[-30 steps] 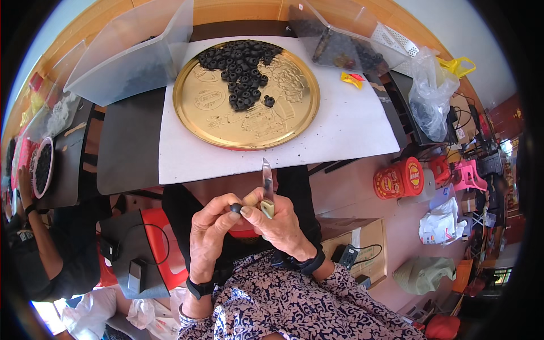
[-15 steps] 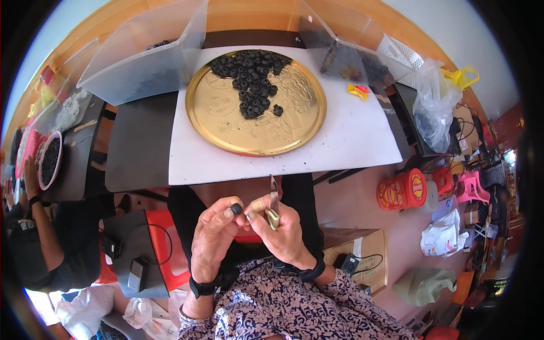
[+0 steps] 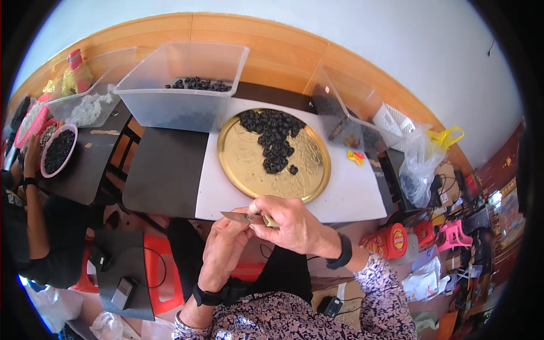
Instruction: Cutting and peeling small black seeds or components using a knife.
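My right hand (image 3: 294,225) is closed around the pale, wrapped-looking handle of a small knife (image 3: 234,217). Its blade points left and lies across the fingertips of my left hand (image 3: 222,245), which is closed in a pinch. The small black part seen in that pinch half a second ago is now hidden by the fingers and blade. Both hands meet just in front of the table edge. Beyond them, a round gold tray (image 3: 241,170) bears a heap of small black ring-like parts (image 3: 276,136), with one part (image 3: 293,169) lying apart.
The tray rests on a white board (image 3: 357,195) on a dark table (image 3: 164,175). A clear bin (image 3: 170,107) with black parts stands back left, another bin (image 3: 348,116) back right. A red-yellow wrapper (image 3: 355,157) lies on the board. A co-worker's arm (image 3: 37,221) reaches toward a bowl (image 3: 59,150).
The knife has swung from upright to pointing left over my left fingers. My hands have come together, my right elbow moving outward. The whole view has tilted up, showing more wall.
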`<state>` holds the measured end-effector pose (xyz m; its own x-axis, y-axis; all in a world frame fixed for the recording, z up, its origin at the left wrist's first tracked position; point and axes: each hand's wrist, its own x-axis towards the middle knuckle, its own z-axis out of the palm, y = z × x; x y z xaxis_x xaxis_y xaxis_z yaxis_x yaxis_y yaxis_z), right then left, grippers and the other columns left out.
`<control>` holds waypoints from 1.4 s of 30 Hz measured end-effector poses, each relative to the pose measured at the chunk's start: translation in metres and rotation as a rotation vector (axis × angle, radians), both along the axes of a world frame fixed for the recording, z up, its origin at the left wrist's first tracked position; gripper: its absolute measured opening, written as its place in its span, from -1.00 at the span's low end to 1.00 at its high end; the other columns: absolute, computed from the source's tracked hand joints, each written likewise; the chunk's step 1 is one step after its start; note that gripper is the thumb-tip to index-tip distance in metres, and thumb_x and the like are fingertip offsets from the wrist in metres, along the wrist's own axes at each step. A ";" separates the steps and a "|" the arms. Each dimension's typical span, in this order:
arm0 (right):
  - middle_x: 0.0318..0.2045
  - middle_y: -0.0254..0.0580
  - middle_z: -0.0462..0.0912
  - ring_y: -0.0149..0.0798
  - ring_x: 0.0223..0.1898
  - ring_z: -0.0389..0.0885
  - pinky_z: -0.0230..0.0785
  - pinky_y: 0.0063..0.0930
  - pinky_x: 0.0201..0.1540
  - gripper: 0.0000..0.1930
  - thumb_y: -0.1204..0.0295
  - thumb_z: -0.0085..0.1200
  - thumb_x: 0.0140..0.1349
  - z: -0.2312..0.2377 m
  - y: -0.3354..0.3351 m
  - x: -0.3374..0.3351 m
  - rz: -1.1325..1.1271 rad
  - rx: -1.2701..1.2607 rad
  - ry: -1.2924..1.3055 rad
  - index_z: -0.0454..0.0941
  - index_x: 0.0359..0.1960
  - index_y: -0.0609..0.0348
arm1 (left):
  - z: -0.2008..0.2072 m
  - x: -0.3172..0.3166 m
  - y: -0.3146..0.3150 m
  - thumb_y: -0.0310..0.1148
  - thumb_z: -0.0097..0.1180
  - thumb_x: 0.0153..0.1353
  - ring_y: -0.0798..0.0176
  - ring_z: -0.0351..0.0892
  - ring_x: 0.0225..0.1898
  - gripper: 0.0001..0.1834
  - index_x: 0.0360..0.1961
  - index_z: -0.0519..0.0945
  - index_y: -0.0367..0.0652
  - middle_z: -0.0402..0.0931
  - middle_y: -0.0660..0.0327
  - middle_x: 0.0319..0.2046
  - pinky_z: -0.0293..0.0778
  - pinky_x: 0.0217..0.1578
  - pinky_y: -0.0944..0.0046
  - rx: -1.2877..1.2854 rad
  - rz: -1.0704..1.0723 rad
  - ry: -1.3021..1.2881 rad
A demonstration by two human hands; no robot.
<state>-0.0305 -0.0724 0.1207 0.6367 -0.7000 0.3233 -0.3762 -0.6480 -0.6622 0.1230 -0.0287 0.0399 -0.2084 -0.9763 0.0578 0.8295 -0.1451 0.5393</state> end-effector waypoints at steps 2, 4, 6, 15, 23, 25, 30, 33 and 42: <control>-0.48 -0.16 0.59 -0.27 -0.43 0.65 0.47 -0.44 -0.38 -0.80 0.57 0.21 0.05 0.006 -0.022 0.004 0.021 -0.009 0.044 0.49 -0.27 0.22 | -0.008 0.000 -0.009 -0.39 -0.08 0.37 0.30 0.53 -0.08 -0.70 0.01 0.52 -0.33 0.58 0.13 -0.10 0.39 -0.02 0.25 0.010 0.029 0.034; -0.50 -0.19 0.59 -0.36 -0.46 0.61 0.44 -0.48 -0.42 -0.81 0.50 0.20 0.06 0.019 -0.049 0.004 -0.009 0.051 0.212 0.50 -0.29 0.21 | 0.002 -0.001 -0.019 -0.35 -0.07 0.37 0.27 0.54 -0.08 -0.70 0.01 0.50 -0.31 0.57 0.12 -0.12 0.41 -0.01 0.22 -0.006 -0.032 0.028; -0.50 -0.25 0.61 -0.44 -0.51 0.56 0.41 -0.54 -0.46 -0.83 0.42 0.18 0.11 0.029 -0.087 0.017 -0.076 -0.110 0.105 0.52 -0.30 0.19 | 0.000 -0.001 -0.021 -0.34 -0.08 0.37 0.23 0.54 -0.09 -0.69 0.02 0.47 -0.31 0.57 0.09 -0.16 0.42 -0.01 0.20 0.005 -0.008 0.013; -0.58 -0.26 0.59 -0.44 -0.50 0.53 0.39 -0.49 -0.40 -0.77 0.28 0.16 0.13 0.073 -0.163 0.043 -0.349 0.084 -0.223 0.59 -0.40 0.23 | -0.004 0.000 -0.023 -0.31 -0.08 0.36 0.14 0.55 -0.06 -0.66 0.06 0.39 -0.30 0.55 0.03 -0.15 0.44 0.06 0.12 0.034 0.042 0.000; -0.58 -0.08 0.60 -0.25 -0.51 0.58 0.43 -0.38 -0.32 -0.79 0.37 0.16 0.11 -0.003 -0.110 -0.062 -0.484 0.011 0.350 0.58 -0.43 0.33 | -0.009 -0.002 -0.021 -0.40 -0.12 0.38 0.18 0.55 -0.06 -0.73 0.04 0.41 -0.29 0.55 0.07 -0.15 0.44 0.06 0.13 0.012 0.054 -0.027; -0.56 -0.02 0.60 -0.14 -0.48 0.60 0.43 -0.34 -0.32 -0.79 0.38 0.16 0.10 -0.019 -0.105 -0.071 -0.519 0.002 0.372 0.57 -0.42 0.34 | -0.006 -0.002 -0.020 -0.41 -0.12 0.36 0.18 0.55 -0.07 -0.73 0.02 0.41 -0.29 0.55 0.07 -0.17 0.44 0.06 0.14 0.030 0.056 -0.050; -0.50 0.22 0.59 0.15 -0.40 0.61 0.44 -0.15 -0.31 -0.74 0.40 0.17 0.03 -0.031 -0.095 -0.076 -0.543 0.014 0.296 0.54 -0.32 0.37 | -0.005 -0.003 -0.020 -0.41 -0.11 0.38 0.21 0.55 -0.09 -0.76 0.00 0.44 -0.28 0.55 0.10 -0.17 0.44 0.06 0.15 0.015 0.052 -0.070; -0.50 0.18 0.59 0.09 -0.46 0.60 0.42 -0.19 -0.36 -0.75 0.43 0.17 0.02 -0.025 -0.086 -0.075 -0.555 0.071 0.331 0.53 -0.32 0.37 | -0.005 -0.005 -0.019 -0.43 -0.10 0.37 0.24 0.55 -0.12 -0.78 -0.04 0.47 -0.28 0.56 0.11 -0.20 0.44 0.04 0.18 0.018 0.068 -0.126; -0.45 -0.21 0.51 -0.27 -0.43 0.58 0.42 -0.37 -0.39 -0.79 0.57 0.18 0.01 -0.022 -0.005 -0.039 -0.235 -0.024 -0.029 0.51 -0.27 0.27 | -0.002 -0.020 0.005 -0.44 -0.05 0.34 0.40 0.53 -0.24 -0.81 -0.08 0.51 -0.27 0.59 0.21 -0.27 0.41 -0.10 0.41 -0.009 -0.004 -0.365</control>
<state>-0.0692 -0.0771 0.0985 0.4473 -0.8199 0.3574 -0.4997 -0.5605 -0.6604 0.1033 -0.0240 0.0380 -0.2207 -0.9753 -0.0122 0.5813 -0.1416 0.8013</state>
